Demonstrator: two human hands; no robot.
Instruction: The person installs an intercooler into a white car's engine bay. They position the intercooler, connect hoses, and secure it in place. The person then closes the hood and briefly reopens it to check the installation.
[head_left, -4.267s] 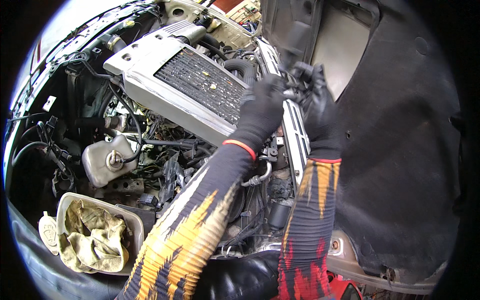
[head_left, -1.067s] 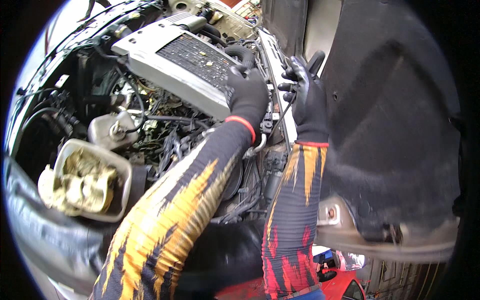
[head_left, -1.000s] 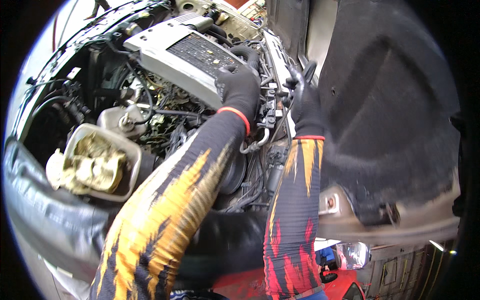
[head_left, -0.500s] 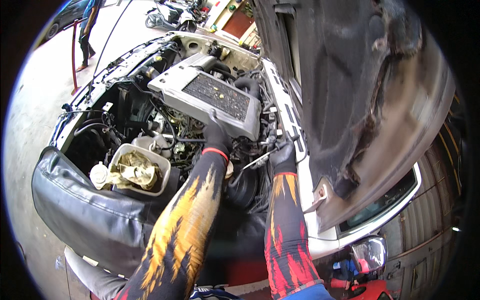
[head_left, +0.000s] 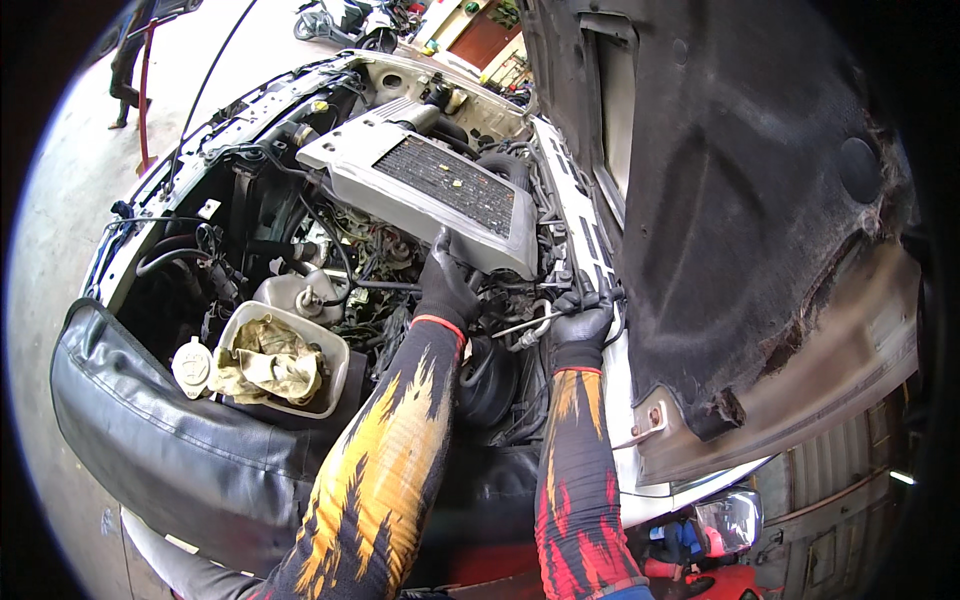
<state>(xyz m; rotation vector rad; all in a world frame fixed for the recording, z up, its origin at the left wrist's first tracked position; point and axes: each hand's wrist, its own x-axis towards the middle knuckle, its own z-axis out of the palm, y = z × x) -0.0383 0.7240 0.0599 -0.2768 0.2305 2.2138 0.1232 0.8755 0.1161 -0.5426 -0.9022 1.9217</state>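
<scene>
Black-gloved, the right hand (head_left: 585, 320) has its fingers curled around a thin metal rod (head_left: 522, 327) slanting between both hands. The left hand (head_left: 446, 288) sits at the silver engine cover (head_left: 405, 212), thumb up; I can't tell whether its hidden fingers grip anything.

Intercooler (head_left: 450, 185) atop an engine bay (head_left: 235, 125), left of the raised hood (head_left: 700, 200); left hand (head_left: 447, 285) at its near edge, right hand (head_left: 583, 322), rod (head_left: 520, 328) in its fingers, farther right; cloth (head_left: 270, 368) in a tub (head_left: 341, 372), before a reservoir (head_left: 283, 292), near the fender cover (head_left: 170, 440); scooter (head_left: 345, 20) beyond.
</scene>
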